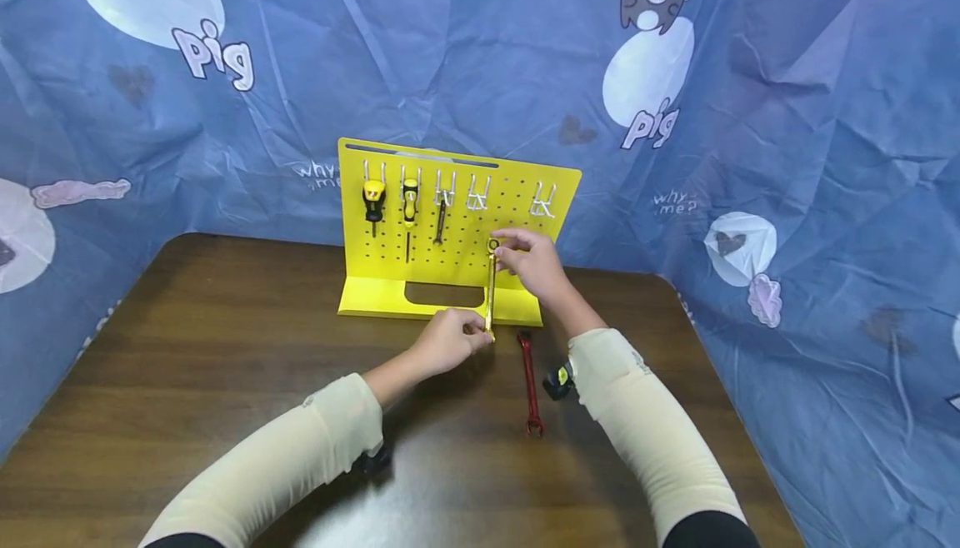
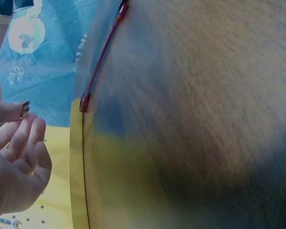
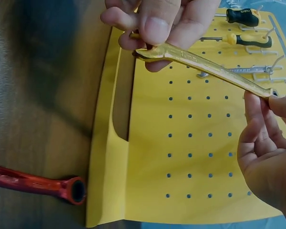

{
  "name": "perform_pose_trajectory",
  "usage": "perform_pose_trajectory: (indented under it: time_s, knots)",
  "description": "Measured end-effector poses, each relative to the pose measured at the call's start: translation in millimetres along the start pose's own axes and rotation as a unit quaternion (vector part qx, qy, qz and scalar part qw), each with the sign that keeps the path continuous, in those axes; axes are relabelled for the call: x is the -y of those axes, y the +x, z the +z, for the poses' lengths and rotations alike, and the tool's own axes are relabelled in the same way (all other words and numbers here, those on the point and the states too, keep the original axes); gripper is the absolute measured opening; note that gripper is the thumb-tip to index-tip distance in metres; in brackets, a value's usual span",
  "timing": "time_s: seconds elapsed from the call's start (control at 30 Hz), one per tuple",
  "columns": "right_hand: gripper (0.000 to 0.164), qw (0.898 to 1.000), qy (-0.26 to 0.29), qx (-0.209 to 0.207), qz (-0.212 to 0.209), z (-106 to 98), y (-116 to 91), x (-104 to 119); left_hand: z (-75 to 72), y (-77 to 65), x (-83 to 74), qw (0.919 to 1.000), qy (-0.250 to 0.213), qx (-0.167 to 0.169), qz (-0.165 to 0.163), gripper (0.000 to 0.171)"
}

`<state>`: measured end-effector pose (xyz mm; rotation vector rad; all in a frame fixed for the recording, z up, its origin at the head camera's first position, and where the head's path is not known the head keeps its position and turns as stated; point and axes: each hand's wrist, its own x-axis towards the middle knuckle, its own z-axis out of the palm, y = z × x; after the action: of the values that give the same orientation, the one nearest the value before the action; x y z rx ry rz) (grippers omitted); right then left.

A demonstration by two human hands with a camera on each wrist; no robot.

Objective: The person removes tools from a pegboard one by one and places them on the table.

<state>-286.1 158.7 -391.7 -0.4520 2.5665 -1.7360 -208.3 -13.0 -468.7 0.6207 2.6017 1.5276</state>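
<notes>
Both hands hold a gold combination wrench [image 1: 491, 290] upright in front of the yellow pegboard [image 1: 457, 261]. My left hand [image 1: 448, 340] pinches its lower, open-jaw end between thumb and fingers. At the upper ring end, my right hand [image 1: 534, 263] grips it with thumb and fingertips. In the right wrist view the wrench [image 3: 207, 69] spans from one hand to the other. Only its tip shows in the left wrist view, beside the left thumb. A red wrench [image 1: 529, 381] lies on the table, below the right hand.
On the pegboard's hooks hang a stubby screwdriver [image 1: 373, 198], a longer yellow-black screwdriver [image 1: 409, 202] and a small silver wrench [image 1: 440, 221]. Two more hook pairs [image 1: 477, 194] are fixed to their right. A brown table [image 1: 247, 348] carries the board, with blue printed cloth [image 1: 480, 48] behind.
</notes>
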Motion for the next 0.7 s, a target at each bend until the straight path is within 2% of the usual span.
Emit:
perform_pose_trajectory:
  time_s: [0.23, 0.37, 0.5, 0.7]
  knots:
    - [0.030, 0.998, 0.020, 0.020, 0.062, 1.4, -3.9, -14.3, 0.4, -3.0, -4.2, 0.9997, 0.008, 0.000, -0.025, 0.009]
    - [0.030, 0.994, 0.008, 0.040, 0.101, 4.6, -5.8, -23.2, 5.6, -7.0, -3.0, 0.9978, 0.057, 0.017, -0.031, 0.009]
    - [0.031, 0.990, 0.001, 0.052, 0.135, 9.2, -11.5, -33.3, 12.2, -14.1, -1.0, 0.9928, 0.111, 0.041, -0.021, 0.022]
    - [0.030, 0.984, 0.011, 0.063, 0.165, 15.4, -24.8, -50.2, 21.9, -26.6, -0.5, 0.9883, 0.135, 0.068, -0.024, 0.029]
